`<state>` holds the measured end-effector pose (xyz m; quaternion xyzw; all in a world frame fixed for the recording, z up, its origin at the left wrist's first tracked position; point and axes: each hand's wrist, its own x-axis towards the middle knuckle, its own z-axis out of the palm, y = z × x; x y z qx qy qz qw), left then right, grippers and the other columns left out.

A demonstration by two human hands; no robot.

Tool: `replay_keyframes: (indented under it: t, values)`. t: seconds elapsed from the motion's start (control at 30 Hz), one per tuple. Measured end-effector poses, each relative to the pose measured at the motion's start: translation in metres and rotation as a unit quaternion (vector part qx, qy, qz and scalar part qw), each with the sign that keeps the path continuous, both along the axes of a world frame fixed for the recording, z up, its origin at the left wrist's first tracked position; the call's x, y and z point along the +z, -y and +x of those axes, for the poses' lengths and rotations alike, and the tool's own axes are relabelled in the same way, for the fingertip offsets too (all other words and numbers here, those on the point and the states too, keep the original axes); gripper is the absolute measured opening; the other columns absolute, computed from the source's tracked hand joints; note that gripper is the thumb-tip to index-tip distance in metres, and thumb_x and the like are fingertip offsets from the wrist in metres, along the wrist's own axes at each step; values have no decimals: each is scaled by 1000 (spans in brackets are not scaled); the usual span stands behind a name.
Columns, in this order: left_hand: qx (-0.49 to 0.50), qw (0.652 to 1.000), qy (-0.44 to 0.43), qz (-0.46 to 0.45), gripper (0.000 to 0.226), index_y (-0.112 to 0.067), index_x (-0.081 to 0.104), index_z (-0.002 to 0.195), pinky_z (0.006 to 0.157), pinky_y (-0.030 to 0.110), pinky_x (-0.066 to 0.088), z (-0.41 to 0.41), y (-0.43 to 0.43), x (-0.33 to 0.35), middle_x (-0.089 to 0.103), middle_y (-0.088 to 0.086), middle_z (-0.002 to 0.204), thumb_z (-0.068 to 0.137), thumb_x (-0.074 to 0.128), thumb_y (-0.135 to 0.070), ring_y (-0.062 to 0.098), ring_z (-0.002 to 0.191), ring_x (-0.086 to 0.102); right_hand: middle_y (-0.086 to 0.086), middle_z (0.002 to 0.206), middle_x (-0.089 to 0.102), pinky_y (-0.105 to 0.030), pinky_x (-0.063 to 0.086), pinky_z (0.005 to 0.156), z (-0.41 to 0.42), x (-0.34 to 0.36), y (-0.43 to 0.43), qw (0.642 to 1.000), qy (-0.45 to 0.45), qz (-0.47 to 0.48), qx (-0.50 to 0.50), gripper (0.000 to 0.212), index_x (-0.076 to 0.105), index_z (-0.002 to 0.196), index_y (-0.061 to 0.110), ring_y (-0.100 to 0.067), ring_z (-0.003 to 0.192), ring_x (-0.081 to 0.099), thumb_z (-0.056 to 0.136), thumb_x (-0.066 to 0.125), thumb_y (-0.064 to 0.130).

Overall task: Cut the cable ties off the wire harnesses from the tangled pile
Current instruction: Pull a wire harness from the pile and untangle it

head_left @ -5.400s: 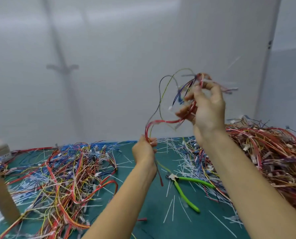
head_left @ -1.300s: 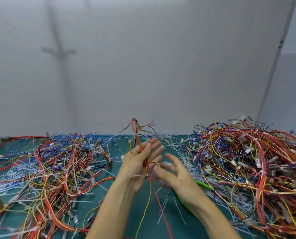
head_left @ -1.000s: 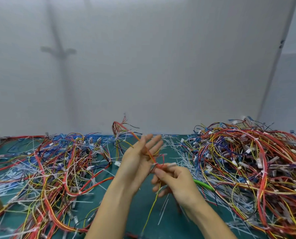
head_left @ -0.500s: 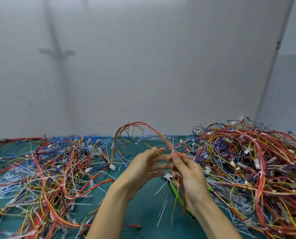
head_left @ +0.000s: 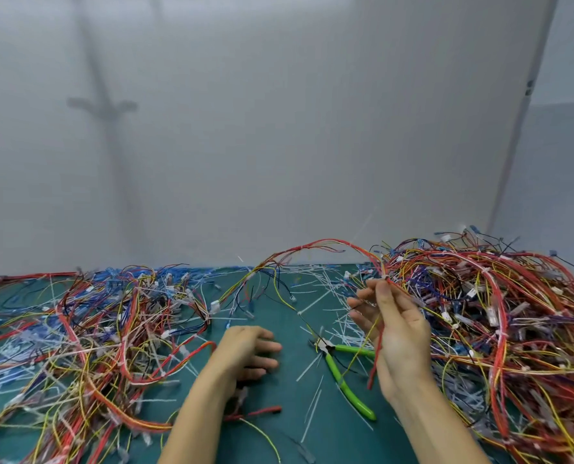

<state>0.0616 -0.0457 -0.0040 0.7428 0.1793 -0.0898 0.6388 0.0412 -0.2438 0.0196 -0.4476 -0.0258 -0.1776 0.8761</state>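
My right hand (head_left: 396, 326) is raised over the mat and pinches a wire harness (head_left: 315, 247) of red, yellow and orange wires near a white cable tie. From the pinch the harness arches up and left, down to the left pile (head_left: 88, 333). Its short end hangs along my right palm. My left hand (head_left: 250, 351) is low over the green mat (head_left: 289, 430), fingers loosely curled, holding nothing. Green-handled cutters (head_left: 340, 373) lie on the mat between my hands. A big tangled pile (head_left: 499, 323) fills the right side.
Cut white cable-tie pieces (head_left: 312, 293) are scattered over the mat's middle and back. A grey wall stands right behind the table. A loose red wire (head_left: 262, 411) lies near my left forearm.
My left hand let go of the harness and dropped to the mat. My right hand kept the pinch and moved right and up, stretching the harness into a long arch.
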Motion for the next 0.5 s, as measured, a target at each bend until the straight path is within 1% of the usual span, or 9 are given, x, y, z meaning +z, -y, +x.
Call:
replay_keyframes:
  t: [0.13,0.2,0.27,0.3,0.33,0.37,0.4,0.47,0.5]
  values:
    - [70,997,17,34,18,-7,62,98,40,14,35,4,-24,-8,74,-1,64,95,46,-14,12,40,61,4,69,64,-19,51,50,3,1,12,999,-3,-3,-31,19,67,93,12,-9,55,59,90,57,29]
    - [112,991,31,65,19,-5,62,93,43,17,38,4,-37,-12,71,-1,58,95,44,-13,16,41,61,4,65,59,-17,46,45,4,0,13,1000,-2,-8,-21,17,66,90,12,-7,49,50,94,55,25]
    - [131,974,30,185,25,-10,64,84,59,25,51,4,-49,-17,71,-4,57,93,44,-20,20,56,67,4,63,56,-17,43,43,3,-3,7,999,-3,-50,-6,17,65,86,12,-7,46,47,96,54,22]
    - [137,955,24,262,28,-12,65,81,72,30,54,4,-53,-17,71,-6,58,93,44,-25,21,66,69,3,63,56,-17,42,43,2,-4,1,997,1,-78,6,17,64,85,13,-8,46,46,95,55,23]
    - [149,940,35,304,29,-14,66,80,81,34,54,4,-53,-15,71,-6,60,93,44,-28,23,72,70,3,62,56,-18,42,42,1,-6,-4,994,9,-107,22,17,65,84,13,-9,45,45,93,56,24]
    - [156,941,67,291,28,-13,65,83,83,38,55,5,-49,-10,72,-5,62,95,44,-28,25,72,70,2,61,55,-18,41,42,-1,-9,-10,989,20,-138,38,18,65,82,13,-9,45,45,91,57,26]
    - [162,955,114,223,27,-11,64,88,79,40,56,6,-42,-5,72,-1,63,97,44,-27,25,65,69,2,60,55,-18,39,42,-3,-11,-15,982,33,-175,55,18,66,81,13,-9,45,45,90,58,26]
    - [152,971,182,30,31,-3,59,97,60,33,56,7,-19,10,71,6,65,103,42,-29,22,50,66,3,58,55,-17,36,43,-4,-16,-23,959,50,-264,93,17,67,81,15,-9,45,44,92,59,25]
    - [123,972,191,-56,37,-3,59,98,56,29,54,5,-6,19,72,8,67,104,40,-34,18,50,67,5,57,55,-17,34,43,-4,-18,-27,944,53,-305,113,17,68,81,16,-7,44,44,94,59,23]
